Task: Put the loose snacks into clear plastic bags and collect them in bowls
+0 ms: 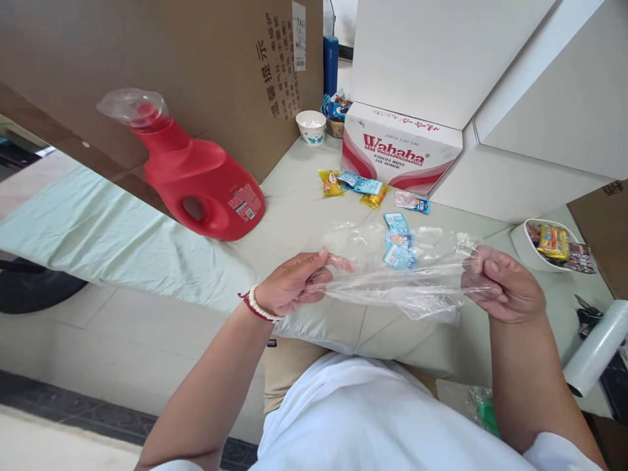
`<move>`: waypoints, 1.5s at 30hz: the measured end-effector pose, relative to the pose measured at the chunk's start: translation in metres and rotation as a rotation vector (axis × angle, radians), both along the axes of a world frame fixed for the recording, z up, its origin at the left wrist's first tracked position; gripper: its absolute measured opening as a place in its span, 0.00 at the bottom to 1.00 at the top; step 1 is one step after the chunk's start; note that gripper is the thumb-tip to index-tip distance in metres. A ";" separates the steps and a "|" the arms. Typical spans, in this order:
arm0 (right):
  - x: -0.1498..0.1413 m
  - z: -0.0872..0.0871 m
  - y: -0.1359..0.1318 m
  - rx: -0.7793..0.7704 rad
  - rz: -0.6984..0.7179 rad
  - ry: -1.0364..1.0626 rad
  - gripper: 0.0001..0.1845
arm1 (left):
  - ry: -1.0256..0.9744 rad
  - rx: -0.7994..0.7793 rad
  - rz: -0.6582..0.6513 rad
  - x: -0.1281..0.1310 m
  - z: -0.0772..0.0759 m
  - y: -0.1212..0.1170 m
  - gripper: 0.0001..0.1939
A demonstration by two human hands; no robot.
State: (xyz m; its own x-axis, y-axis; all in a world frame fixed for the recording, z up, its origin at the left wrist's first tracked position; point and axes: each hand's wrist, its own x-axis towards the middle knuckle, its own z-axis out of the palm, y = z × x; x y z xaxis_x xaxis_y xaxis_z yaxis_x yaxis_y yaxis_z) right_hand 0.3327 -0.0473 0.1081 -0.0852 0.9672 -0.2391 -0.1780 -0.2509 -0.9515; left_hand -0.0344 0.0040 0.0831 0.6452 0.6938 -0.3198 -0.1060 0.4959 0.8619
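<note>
Both hands hold a clear plastic bag (pixel 392 284) stretched between them over the table's near edge. My left hand (pixel 294 281), with a red and white bracelet at the wrist, pinches the bag's left end. My right hand (pixel 500 284) is closed on its right end. Small blue snack packets (pixel 400 245) show through the plastic; I cannot tell whether they are inside the bag or lying under it. More blue and yellow packets (pixel 358 186) lie farther back on the pale green tablecloth (pixel 147 242).
A red detergent jug (pixel 201 180) with a clear cap lies at the left, against a big cardboard sheet (pixel 196 65). A Wahaha box (pixel 400 154) and a paper cup (pixel 311 126) stand at the back. At right are a white dish of snacks (pixel 552 245) and a plastic roll (pixel 596 347).
</note>
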 end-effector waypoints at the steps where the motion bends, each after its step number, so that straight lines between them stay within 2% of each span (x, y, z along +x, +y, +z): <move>1: 0.001 -0.005 0.001 -0.018 0.020 -0.026 0.18 | 0.021 0.005 -0.031 -0.002 -0.004 0.004 0.32; 2: -0.001 -0.013 0.003 -0.040 0.025 -0.071 0.19 | 0.072 0.031 -0.006 -0.002 -0.011 0.010 0.31; 3: -0.006 -0.021 0.006 -0.058 0.017 -0.132 0.20 | 0.157 0.079 0.078 -0.001 -0.021 0.016 0.30; 4: -0.012 -0.031 0.010 -0.070 0.000 -0.197 0.21 | 0.277 0.149 0.230 0.002 -0.031 0.022 0.28; 6: -0.026 -0.050 0.017 -0.068 -0.049 -0.290 0.23 | 0.578 0.338 0.656 0.008 -0.051 0.027 0.27; 8: -0.038 -0.065 0.019 -0.076 -0.088 -0.281 0.24 | 0.763 0.534 1.006 0.013 -0.066 0.018 0.25; 9: -0.043 -0.070 0.019 -0.098 -0.097 -0.252 0.25 | 0.803 0.602 1.111 0.016 -0.071 0.007 0.23; 10: -0.047 -0.074 0.017 -0.125 -0.108 -0.220 0.25 | 0.817 0.634 1.158 0.018 -0.075 -0.006 0.18; 11: -0.050 -0.077 0.015 -0.148 -0.124 -0.194 0.25 | 0.817 0.618 1.148 0.021 -0.077 -0.020 0.13; 12: -0.052 -0.079 0.013 -0.163 -0.142 -0.175 0.25 | 0.805 0.558 1.070 0.024 -0.079 -0.035 0.13; 15: -0.057 -0.082 0.008 -0.163 -0.176 -0.143 0.25 | 0.618 0.177 0.686 0.038 -0.084 -0.063 0.29; 17: -0.060 -0.083 0.006 -0.148 -0.164 -0.128 0.24 | 0.467 -0.091 0.537 0.051 -0.089 -0.062 0.37; 19: -0.063 -0.084 0.003 -0.131 -0.139 -0.124 0.23 | 0.411 -0.193 0.537 0.062 -0.094 -0.049 0.37; 23: -0.059 -0.082 -0.004 -0.107 -0.110 -0.118 0.19 | 0.328 -0.059 0.598 0.070 -0.093 -0.025 0.22; 26: -0.042 -0.081 -0.007 -0.094 -0.204 -0.080 0.17 | 0.170 -0.099 0.556 0.059 -0.085 -0.027 0.18; 31: -0.002 -0.086 -0.006 -0.201 -0.297 0.059 0.20 | -0.006 -0.272 0.464 0.024 -0.073 -0.041 0.20; 33: 0.006 -0.089 -0.004 -0.257 -0.321 0.051 0.22 | -0.036 -0.326 0.487 0.014 -0.073 -0.043 0.20; 36: 0.012 -0.094 0.004 -0.294 -0.307 -0.016 0.24 | 0.010 -0.327 0.527 0.005 -0.079 -0.040 0.23; 38: 0.014 -0.098 0.010 -0.275 -0.259 -0.131 0.24 | 0.073 -0.290 0.520 0.003 -0.084 -0.037 0.24; 40: 0.016 -0.100 0.015 -0.192 -0.260 -0.383 0.23 | 0.182 -0.234 0.472 0.003 -0.088 -0.034 0.24; 43: 0.012 -0.093 0.015 0.085 -0.412 -0.869 0.20 | 0.342 -0.151 0.358 0.007 -0.092 -0.033 0.24; 45: 0.000 -0.080 0.011 0.277 -0.460 -1.002 0.17 | 0.381 -0.111 0.291 0.011 -0.093 -0.033 0.25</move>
State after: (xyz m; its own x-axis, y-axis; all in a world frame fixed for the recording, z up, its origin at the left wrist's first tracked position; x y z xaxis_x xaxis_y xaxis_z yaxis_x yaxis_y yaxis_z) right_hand 0.3332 -0.0367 0.0277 0.4006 0.8877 0.2270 0.6733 -0.1171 -0.7301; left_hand -0.0232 -0.0294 -0.0103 0.2523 0.7762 -0.5778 0.0584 0.5838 0.8098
